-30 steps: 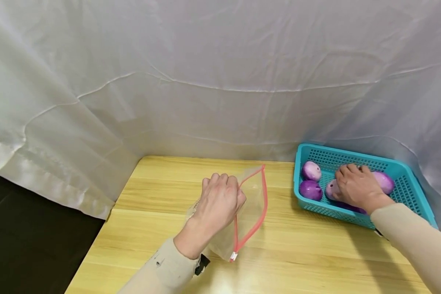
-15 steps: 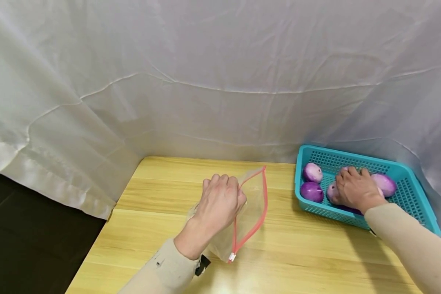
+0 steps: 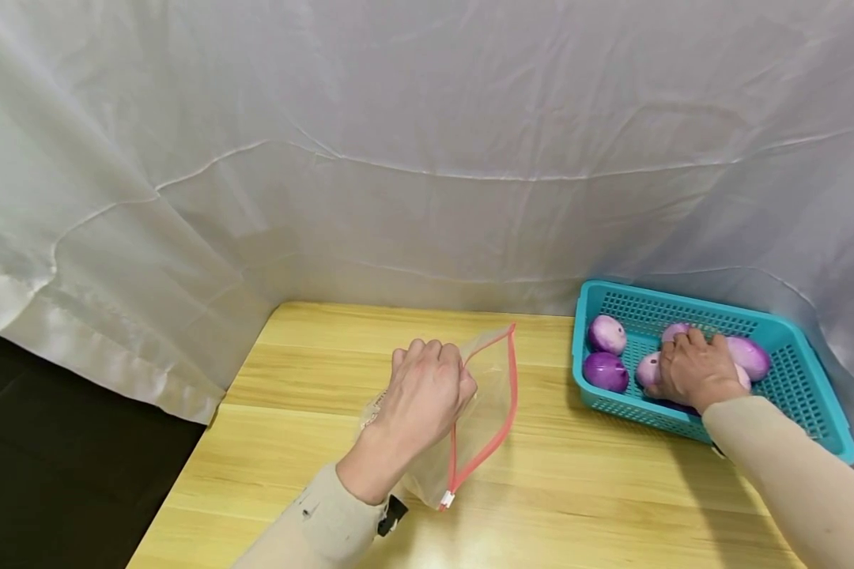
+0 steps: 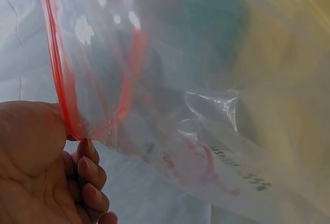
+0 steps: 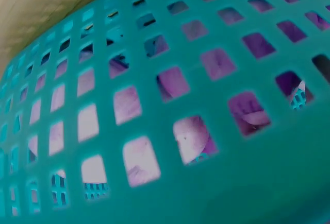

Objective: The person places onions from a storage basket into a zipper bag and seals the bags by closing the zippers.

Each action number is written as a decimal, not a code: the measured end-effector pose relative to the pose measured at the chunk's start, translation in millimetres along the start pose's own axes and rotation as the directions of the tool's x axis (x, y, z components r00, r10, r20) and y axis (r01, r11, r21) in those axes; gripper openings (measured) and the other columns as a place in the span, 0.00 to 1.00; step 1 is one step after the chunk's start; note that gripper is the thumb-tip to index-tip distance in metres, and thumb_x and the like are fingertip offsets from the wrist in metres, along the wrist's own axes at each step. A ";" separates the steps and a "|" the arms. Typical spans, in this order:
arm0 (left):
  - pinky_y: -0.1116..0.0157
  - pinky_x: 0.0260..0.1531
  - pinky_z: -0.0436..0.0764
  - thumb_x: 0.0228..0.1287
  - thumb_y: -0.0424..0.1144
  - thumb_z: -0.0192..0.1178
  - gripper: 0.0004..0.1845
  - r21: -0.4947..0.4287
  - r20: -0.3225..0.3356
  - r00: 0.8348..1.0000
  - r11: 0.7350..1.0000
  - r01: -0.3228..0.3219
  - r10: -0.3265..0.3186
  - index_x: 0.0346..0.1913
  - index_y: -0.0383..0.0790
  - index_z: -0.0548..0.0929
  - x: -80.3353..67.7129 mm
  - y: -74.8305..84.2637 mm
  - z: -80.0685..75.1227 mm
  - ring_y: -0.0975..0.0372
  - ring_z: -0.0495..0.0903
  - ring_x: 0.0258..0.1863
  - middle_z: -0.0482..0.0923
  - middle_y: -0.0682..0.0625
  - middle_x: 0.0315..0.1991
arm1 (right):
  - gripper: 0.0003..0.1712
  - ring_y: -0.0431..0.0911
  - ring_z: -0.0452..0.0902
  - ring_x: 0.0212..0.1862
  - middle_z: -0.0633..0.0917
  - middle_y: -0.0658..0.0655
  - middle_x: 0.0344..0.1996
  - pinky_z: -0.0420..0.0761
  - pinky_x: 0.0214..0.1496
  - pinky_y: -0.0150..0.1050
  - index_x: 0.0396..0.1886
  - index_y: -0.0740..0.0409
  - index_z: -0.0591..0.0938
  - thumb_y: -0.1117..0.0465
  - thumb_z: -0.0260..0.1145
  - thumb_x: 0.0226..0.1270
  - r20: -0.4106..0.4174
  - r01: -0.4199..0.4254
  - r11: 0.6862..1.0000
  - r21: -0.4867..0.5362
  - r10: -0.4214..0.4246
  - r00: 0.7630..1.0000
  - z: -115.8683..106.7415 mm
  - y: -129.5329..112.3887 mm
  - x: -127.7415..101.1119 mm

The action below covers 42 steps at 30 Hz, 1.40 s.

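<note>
My left hand (image 3: 430, 387) pinches the rim of a clear zip bag (image 3: 487, 395) with a red closure strip and a white slider (image 3: 447, 499). The bag's mouth gapes to the right. In the left wrist view, thumb and fingers of the left hand (image 4: 56, 162) grip the red edge. Inside a teal basket (image 3: 790, 336) on the right, my right hand (image 3: 697, 367) reaches down with fingers curled around a pale red onion (image 3: 648, 370). The palm side is hidden. The right wrist view shows purple and white onions through the basket's holes (image 5: 139, 159).
More red onions lie in the basket, such as a dark one (image 3: 605, 371) and a paler one (image 3: 607, 334) at its left end. A wooden table (image 3: 313, 379) carries everything. Grey-white cloth (image 3: 427, 221) hangs behind and to the left.
My right hand has shifted slightly within the basket, and more of the onion behind its fingers shows. The left hand keeps its hold on the bag in the same place.
</note>
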<state>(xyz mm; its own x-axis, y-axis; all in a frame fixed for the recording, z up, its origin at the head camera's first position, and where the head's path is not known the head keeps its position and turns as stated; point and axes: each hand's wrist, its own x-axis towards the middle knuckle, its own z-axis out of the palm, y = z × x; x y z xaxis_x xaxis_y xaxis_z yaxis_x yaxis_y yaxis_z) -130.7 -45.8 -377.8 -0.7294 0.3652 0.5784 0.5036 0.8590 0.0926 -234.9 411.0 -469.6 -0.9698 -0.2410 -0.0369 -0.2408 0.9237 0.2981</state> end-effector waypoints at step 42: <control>0.64 0.30 0.56 0.62 0.35 0.58 0.14 -0.054 0.042 0.999 0.998 0.027 -0.025 0.21 0.47 0.67 -1.7 -2.5 -6.8 0.59 0.59 0.22 0.59 0.56 0.20 | 0.56 0.71 0.66 0.49 0.69 0.75 0.49 0.70 0.46 0.66 0.57 0.73 0.66 0.19 0.35 0.71 -0.705 0.135 0.984 0.117 -0.013 0.709 -33.8 -25.0 13.7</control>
<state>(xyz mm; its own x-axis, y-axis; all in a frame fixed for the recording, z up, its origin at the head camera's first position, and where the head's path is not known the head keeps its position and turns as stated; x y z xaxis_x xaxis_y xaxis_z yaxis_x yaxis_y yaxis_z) -127.6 -51.0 -373.4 -0.7606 0.3587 0.5412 0.5080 0.8478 0.1521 -240.8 374.6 -445.3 -0.6579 -0.3934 0.6422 -0.3725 0.9111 0.1765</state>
